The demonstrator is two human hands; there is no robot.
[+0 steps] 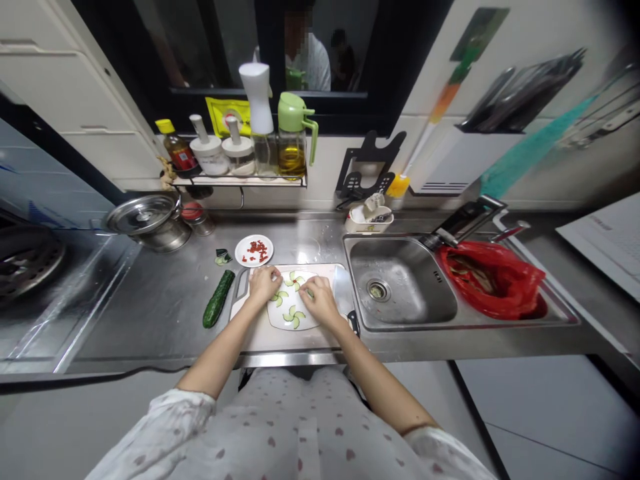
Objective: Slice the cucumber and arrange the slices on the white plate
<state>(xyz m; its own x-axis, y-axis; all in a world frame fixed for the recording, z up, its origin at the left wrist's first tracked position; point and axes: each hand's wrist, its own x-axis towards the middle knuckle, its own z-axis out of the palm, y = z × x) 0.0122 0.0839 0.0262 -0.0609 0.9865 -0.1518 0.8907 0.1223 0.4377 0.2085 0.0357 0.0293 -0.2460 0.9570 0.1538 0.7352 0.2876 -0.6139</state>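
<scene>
A white plate (281, 322) rests on the cutting board (260, 341), with thin cucumber slices (293, 316) laid on it in pinwheel shapes. A tiny red piece shows in the middle of the far pinwheel. Over the plate's left edge, my left hand (265, 284) has its fingers pinched together; what they hold, if anything, is too small to see. My right hand (320, 300) is above the plate's right side, its thumb and fingers closed, the contents hidden. Behind my left hand stands a small white dish (241, 252) of chopped red pieces (257, 251). A kitchen knife (342, 287) lies at the board's right side.
Left of the board lie a cucumber (219, 299) and cucumber scraps (223, 257). A lidded steel pot (163, 230) and a small jar (197, 219) stand further left. The sink (400, 283) and a red plastic bag (493, 280) are right. Bottles line a rack (240, 181) behind.
</scene>
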